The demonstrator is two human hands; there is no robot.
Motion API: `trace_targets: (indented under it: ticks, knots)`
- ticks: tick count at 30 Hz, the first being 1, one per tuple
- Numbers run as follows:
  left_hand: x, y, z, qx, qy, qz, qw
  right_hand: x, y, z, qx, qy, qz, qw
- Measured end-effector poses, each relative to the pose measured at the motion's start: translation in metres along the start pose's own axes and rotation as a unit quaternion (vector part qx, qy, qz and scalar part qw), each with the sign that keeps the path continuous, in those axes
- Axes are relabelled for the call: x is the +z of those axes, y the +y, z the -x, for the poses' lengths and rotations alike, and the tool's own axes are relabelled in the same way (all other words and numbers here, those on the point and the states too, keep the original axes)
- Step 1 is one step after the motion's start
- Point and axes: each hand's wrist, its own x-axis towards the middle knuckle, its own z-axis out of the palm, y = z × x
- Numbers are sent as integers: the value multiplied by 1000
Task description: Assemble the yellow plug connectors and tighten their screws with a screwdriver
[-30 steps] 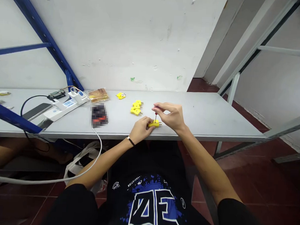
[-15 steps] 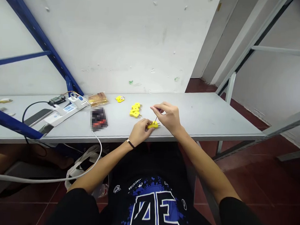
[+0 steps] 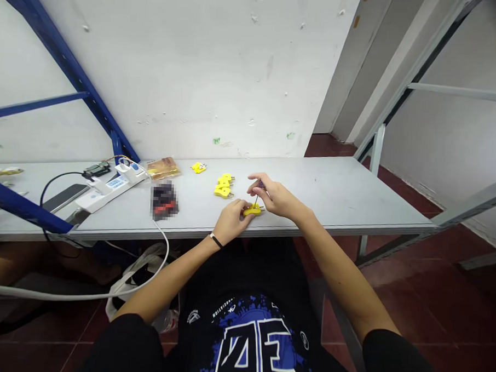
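Note:
My left hand (image 3: 231,220) pinches the left end of a yellow plug (image 3: 253,210) against the table near its front edge. The plug's metal pins point right. Above it, my right hand (image 3: 274,195) is closed around the dark handle of a screwdriver (image 3: 256,200). The screwdriver's thin shaft stands nearly upright, its tip down on the plug's upper face. Just beyond my left hand, several more yellow plugs (image 3: 223,186) lie in a short row, pins to the right. Farther back lies a separate group of small yellow plug pieces (image 3: 198,167).
To the left are a clear packet (image 3: 162,168), a blurred-out dark and red item (image 3: 164,200), a white power strip (image 3: 112,185) and a phone (image 3: 65,198). A white cable (image 3: 163,253) hangs over the table's edge. A blue frame post (image 3: 76,69) rises at left; another person's hand shows at the far left.
The fingers of my right hand have shifted and curled lower around the screwdriver handle. My left hand still holds the plug in place. The view has tilted slightly, and a person's hand appears far left.

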Motion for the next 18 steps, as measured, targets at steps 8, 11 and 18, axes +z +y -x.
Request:
trace_targets:
  ticks: [8, 11, 18]
  knots:
    - [0, -3, 0, -3, 6, 17, 1000, 7, -6, -3, 34, 66, -64, 995]
    - [0, -3, 0, -3, 7, 17, 1000, 9, -6, -2, 50, 79, -74, 993]
    - [1, -2, 3, -1, 23, 3, 1000, 5, 6, 1, 77, 143, -126, 979]
